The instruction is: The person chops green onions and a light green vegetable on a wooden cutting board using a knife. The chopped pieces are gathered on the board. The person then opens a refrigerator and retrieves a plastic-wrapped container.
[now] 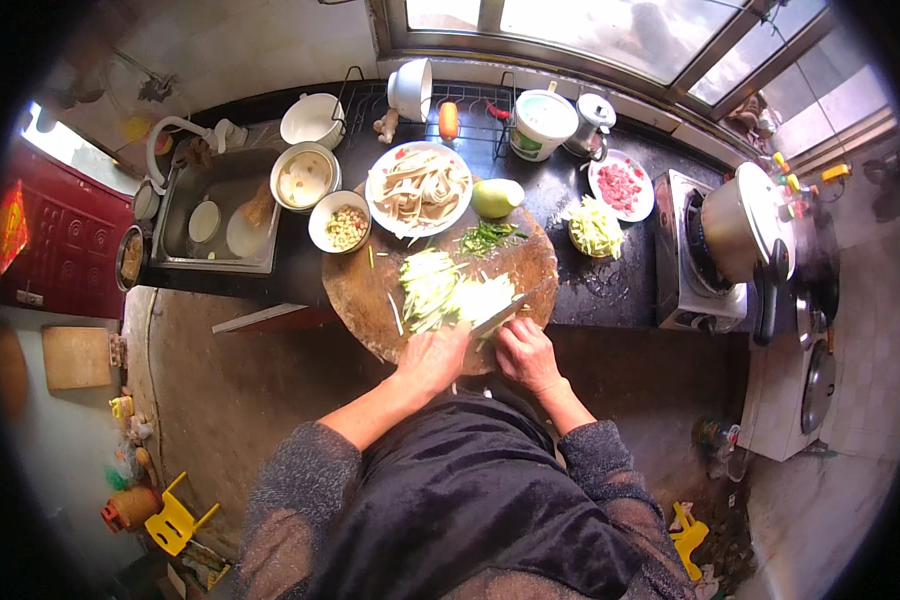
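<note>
My left hand (436, 356) is closed at the near end of a kitchen knife (506, 311); its handle is hidden in the fist. The blade slants up and right across the round wooden chopping board (360, 300). Just below the blade, my right hand (526, 351) has its fingers curled down on a pale green vegetable piece, mostly hidden under them. Shredded pale green vegetable (429, 289) lies heaped on the board left of the blade. Behind it are chopped green pieces (487, 238) and a whole pale green vegetable (498, 198).
A plate of wide strips (420, 191) and a bowl of diced food (346, 227) border the board's far side. Rightward are a bowl of shreds (596, 227), a plate of cut meat (621, 186) and a pressure cooker (746, 221) on a gas stove (667, 247). A sink (184, 202) lies left.
</note>
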The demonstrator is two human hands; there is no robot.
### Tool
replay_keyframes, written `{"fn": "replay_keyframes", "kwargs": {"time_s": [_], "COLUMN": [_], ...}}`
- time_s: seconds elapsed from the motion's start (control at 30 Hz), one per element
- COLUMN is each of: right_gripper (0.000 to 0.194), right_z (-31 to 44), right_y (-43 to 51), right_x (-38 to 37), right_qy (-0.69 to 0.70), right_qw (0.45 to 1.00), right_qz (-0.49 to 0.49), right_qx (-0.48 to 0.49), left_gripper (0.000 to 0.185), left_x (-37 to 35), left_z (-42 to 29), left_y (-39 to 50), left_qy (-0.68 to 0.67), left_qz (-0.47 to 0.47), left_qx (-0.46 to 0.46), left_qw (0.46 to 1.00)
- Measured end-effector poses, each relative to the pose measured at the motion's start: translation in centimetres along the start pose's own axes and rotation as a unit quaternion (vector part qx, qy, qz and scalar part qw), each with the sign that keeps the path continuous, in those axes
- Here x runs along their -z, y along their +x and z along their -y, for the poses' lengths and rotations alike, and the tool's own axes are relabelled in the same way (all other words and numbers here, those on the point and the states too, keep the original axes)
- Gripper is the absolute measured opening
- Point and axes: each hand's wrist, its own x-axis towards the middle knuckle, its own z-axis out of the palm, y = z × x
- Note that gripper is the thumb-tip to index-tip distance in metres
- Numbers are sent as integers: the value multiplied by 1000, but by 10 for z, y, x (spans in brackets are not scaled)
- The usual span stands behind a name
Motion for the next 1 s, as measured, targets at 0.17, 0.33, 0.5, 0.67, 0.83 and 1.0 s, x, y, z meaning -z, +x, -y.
{"fn": "replay_keyframes", "kwargs": {"time_s": [0.17,0.33,0.5,0.67,0.83,1.0], "right_gripper": [17,16,15,17,18,19], "right_z": [0,0,5,-1,0,1], "right_y": [-1,-3,-5,-14,-10,-14], "right_x": [4,-3,2,-9,-8,-9], "right_qy": [-9,-20,-25,-29,-29,-30], "right_qw": [1000,999,1000,999,999,998], "right_qz": [23,-27,-4,-28,-37,-43], "right_qx": [0,23,18,26,29,33], "left_gripper": [17,19,17,13,17,18], "left_x": [-16,4,-9,2,-2,-6], "left_z": [-2,-12,-4,-17,-5,-6], "left_y": [-11,-8,-11,-17,-9,-19], "left_qy": [21,-8,-7,-18,-8,-30], "left_qz": [35,15,36,51,22,28], "left_qx": [12,-3,9,28,-7,-4], "left_qw": [999,1000,999,998,1000,999]}}
